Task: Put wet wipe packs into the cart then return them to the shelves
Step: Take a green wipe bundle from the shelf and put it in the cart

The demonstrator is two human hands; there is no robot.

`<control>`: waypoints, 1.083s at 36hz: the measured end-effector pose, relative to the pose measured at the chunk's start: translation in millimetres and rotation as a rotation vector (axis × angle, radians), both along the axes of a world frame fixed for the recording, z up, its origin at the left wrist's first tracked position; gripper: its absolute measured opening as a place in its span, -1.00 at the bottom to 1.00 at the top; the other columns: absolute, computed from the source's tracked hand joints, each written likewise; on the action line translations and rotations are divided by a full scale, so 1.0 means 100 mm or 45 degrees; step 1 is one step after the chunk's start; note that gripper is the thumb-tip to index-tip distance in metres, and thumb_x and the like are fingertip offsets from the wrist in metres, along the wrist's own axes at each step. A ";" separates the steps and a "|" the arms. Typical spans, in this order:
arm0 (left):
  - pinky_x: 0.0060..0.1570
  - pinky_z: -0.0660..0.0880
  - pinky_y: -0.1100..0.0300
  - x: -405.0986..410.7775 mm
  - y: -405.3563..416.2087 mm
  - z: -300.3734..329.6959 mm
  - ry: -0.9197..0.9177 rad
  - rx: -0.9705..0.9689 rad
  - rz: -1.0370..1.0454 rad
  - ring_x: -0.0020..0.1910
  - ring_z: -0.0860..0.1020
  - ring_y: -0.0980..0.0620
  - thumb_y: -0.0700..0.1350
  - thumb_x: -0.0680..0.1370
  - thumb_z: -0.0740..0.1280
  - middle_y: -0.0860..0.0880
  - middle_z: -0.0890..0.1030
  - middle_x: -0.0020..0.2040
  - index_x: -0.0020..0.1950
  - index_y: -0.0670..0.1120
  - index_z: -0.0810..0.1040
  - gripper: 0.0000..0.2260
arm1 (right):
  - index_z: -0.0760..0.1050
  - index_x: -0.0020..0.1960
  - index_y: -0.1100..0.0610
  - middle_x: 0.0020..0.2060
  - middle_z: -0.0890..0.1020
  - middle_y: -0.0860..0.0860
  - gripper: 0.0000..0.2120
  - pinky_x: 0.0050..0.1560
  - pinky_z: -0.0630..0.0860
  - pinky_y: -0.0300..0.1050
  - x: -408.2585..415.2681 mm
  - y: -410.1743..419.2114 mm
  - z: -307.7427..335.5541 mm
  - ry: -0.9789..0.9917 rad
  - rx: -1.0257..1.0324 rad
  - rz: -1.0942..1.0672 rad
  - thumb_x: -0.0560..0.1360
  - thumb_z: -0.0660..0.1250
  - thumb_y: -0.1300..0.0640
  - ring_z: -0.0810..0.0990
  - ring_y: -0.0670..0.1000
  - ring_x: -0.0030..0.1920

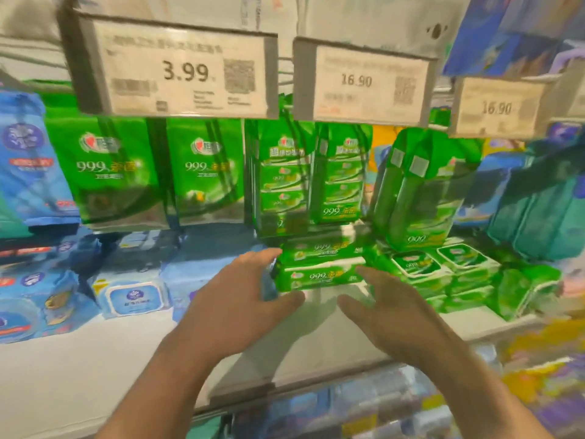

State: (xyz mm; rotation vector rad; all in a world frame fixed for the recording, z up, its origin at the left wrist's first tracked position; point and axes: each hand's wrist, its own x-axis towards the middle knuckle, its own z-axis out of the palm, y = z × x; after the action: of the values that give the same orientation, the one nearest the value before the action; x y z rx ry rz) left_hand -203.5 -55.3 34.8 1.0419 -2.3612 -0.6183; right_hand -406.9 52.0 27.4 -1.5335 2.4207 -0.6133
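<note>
Two green wet wipe packs (319, 264) lie stacked on the white shelf (95, 359), in the middle of the view. My left hand (240, 299) is at the stack's left end, fingers spread and nearly straight, fingertips at the pack's edge. My right hand (386, 305) is at the stack's right end, fingers also spread. Neither hand has its fingers curled round a pack. No cart is in view.
More green packs (443, 264) lie to the right on the shelf. Green packs (202, 169) hang on hooks behind. Blue wipe packs (133, 296) sit to the left. Price tags (177, 74) hang close overhead. A lower shelf with goods shows below.
</note>
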 end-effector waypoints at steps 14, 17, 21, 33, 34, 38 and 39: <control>0.36 0.35 0.30 -1.20 0.24 0.05 0.077 0.020 0.111 0.37 0.44 0.22 0.23 0.47 0.45 0.20 0.48 0.43 0.52 0.14 0.41 -0.36 | 0.58 -0.11 -0.09 -0.21 0.63 -0.21 -0.90 -0.05 0.32 -0.58 -1.14 0.17 0.01 0.051 -0.934 -0.036 0.50 0.30 -0.06 0.56 -0.30 -0.17; 0.41 0.40 0.14 -1.46 0.21 0.07 0.185 0.112 0.072 0.40 0.44 0.20 0.28 0.44 0.47 0.18 0.48 0.45 0.53 0.13 0.39 -0.30 | 0.47 -0.10 -0.06 -0.21 0.56 -0.09 -0.91 -0.03 0.32 -0.52 -1.32 0.17 0.12 -0.026 -1.149 -0.192 0.48 0.29 -0.07 0.51 -0.19 -0.18; 0.40 0.44 0.03 -1.80 0.17 0.13 0.402 0.290 0.007 0.38 0.44 0.20 0.39 0.36 0.44 0.24 0.45 0.43 0.52 0.18 0.34 -0.22 | 0.41 0.32 0.16 0.09 0.57 0.12 -0.38 0.16 0.52 -0.05 -1.53 0.02 0.20 -0.278 -1.142 -0.199 0.40 0.32 -0.20 0.58 0.07 0.05; -0.17 0.30 0.68 -2.42 0.25 0.21 0.780 0.625 -0.059 -0.24 0.49 0.59 0.00 0.61 0.41 0.49 0.53 -0.19 0.10 0.26 0.45 -0.80 | 0.60 0.22 0.13 0.00 0.75 0.03 -0.77 -0.02 0.61 -0.07 -1.68 -0.27 0.20 -1.202 -0.907 0.128 0.59 0.32 0.22 0.71 0.01 0.01; -0.21 0.33 0.65 -2.45 0.25 0.19 0.810 0.597 -0.066 -0.24 0.51 0.59 -0.06 0.61 0.41 0.47 0.58 -0.28 0.01 0.23 0.49 -0.82 | 0.59 0.25 0.13 0.04 0.74 0.05 -0.76 0.01 0.61 -0.07 -1.67 -0.26 0.20 -1.197 -0.895 0.133 0.60 0.31 0.20 0.71 0.04 0.06; -0.19 0.42 0.58 -2.46 0.29 0.20 0.972 0.455 -0.074 -0.20 0.59 0.47 -0.20 0.56 0.46 0.46 0.62 -0.27 -0.08 0.15 0.56 -0.77 | 0.55 0.26 0.09 0.05 0.71 -0.06 -0.75 0.12 0.56 -0.06 -1.67 -0.23 0.20 -1.025 -0.834 0.129 0.64 0.31 0.02 0.66 0.06 0.18; -0.19 0.42 0.57 -2.44 0.31 0.21 0.999 0.448 -0.064 -0.21 0.60 0.45 -0.20 0.55 0.48 0.42 0.64 -0.28 -0.13 0.13 0.58 -0.77 | 0.54 0.26 0.08 0.03 0.69 -0.08 -0.74 0.12 0.56 -0.10 -1.68 -0.22 0.19 -0.993 -0.824 0.133 0.64 0.30 -0.01 0.65 0.02 0.19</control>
State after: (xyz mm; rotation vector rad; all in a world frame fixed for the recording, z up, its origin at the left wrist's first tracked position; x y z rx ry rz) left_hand -448.0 -24.6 55.9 0.6851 -1.6200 -1.2300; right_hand -574.5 29.9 46.0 -1.2274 1.6009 -1.7041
